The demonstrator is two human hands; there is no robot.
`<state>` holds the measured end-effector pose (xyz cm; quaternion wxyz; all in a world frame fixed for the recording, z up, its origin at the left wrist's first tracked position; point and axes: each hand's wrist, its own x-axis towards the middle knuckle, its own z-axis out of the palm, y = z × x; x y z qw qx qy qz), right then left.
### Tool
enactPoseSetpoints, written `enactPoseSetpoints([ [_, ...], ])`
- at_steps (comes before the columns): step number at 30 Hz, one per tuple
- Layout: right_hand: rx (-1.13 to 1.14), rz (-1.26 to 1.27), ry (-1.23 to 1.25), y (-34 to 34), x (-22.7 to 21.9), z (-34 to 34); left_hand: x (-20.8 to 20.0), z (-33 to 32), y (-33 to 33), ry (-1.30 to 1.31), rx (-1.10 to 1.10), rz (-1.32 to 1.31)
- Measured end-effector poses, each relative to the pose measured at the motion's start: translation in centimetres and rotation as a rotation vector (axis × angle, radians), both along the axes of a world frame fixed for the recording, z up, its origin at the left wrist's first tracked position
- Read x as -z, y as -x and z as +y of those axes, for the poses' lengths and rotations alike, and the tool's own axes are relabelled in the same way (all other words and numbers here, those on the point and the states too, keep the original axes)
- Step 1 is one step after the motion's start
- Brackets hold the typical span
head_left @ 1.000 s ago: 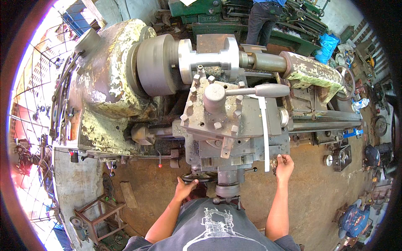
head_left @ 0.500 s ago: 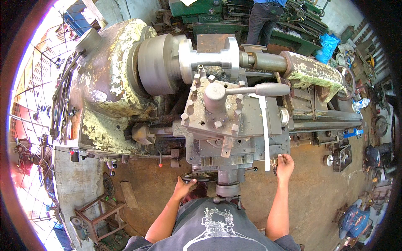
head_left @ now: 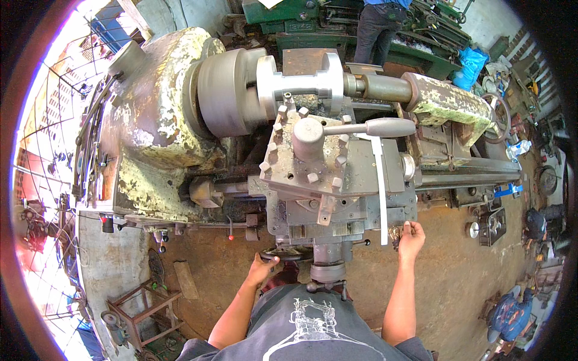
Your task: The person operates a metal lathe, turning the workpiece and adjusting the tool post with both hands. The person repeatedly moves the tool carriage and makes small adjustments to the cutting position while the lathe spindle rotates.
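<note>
My left hand [head_left: 259,270] is closed round the left edge of a dark handwheel [head_left: 288,256] at the front of a lathe carriage. Out to the right, my right hand [head_left: 411,240] is pinched at a small metal fitting [head_left: 395,234] on the carriage's front right; what its fingers hold is hidden. Behind them, a shiny flanged metal workpiece [head_left: 299,85] lies between the grey chuck [head_left: 226,93] and the tailstock [head_left: 451,105]. A square tool post [head_left: 301,165] with several bolts stands just in front of it, its tool tip close to the workpiece. Its clamping handle [head_left: 390,127] points right.
A pale flat strip [head_left: 380,192] hangs over the carriage's right side. The peeling headstock [head_left: 162,102] stands left, a metal frame stand [head_left: 144,313] on the floor below. One person [head_left: 376,33] stands at a green machine behind; another [head_left: 510,316] is low at right.
My left hand has shifted very slightly left at the handwheel. The chuck and the headstock look smeared in both frames. My right hand stays at the same fitting.
</note>
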<state>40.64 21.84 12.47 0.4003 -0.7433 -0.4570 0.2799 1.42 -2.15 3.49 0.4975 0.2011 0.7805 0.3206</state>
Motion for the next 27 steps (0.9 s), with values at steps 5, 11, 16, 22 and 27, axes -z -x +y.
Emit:
enactPoseSetpoints([
  [5,0.049,0.079,-0.129,0.4,0.0,-0.4,-1.0,0.3,0.5,0.002,0.012,-0.094],
  [11,0.049,0.061,-0.101,0.4,-0.3,-0.4,-0.3,0.0,0.6,-0.036,-0.020,-0.117],
  [16,0.021,0.024,-0.138,0.3,0.0,-0.4,2.1,-0.9,1.4,-0.053,-0.015,-0.134],
  [22,0.028,0.014,-0.071,0.1,-0.2,-0.5,3.3,-1.5,1.9,0.001,-0.048,-0.184],
  [27,0.037,0.024,-0.074,0.2,0.0,-0.4,2.0,-1.2,2.0,-0.048,-0.034,-0.270],
])
